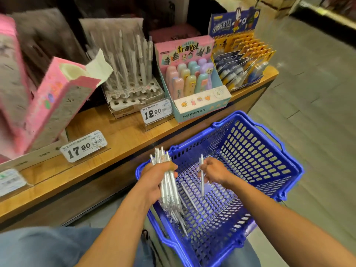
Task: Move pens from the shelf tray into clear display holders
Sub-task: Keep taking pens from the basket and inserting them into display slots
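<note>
The left hand (158, 177) is gripping a bundle of white pens (168, 182), fingers curled round the barrels, above the near corner of the blue shopping basket (269, 157). The right hand (213, 171) is pinching a single pen (202, 176) upright over the basket floor, where a loose pen (189, 197) is lying. The perforated pen holder (133, 91) is standing on the wooden shelf (123, 132), well apart.

Risks: the bundle is fanning at its lower end, so a loosening grip is likely to drop pens; thin barrels may snag in the basket slots.
</note>
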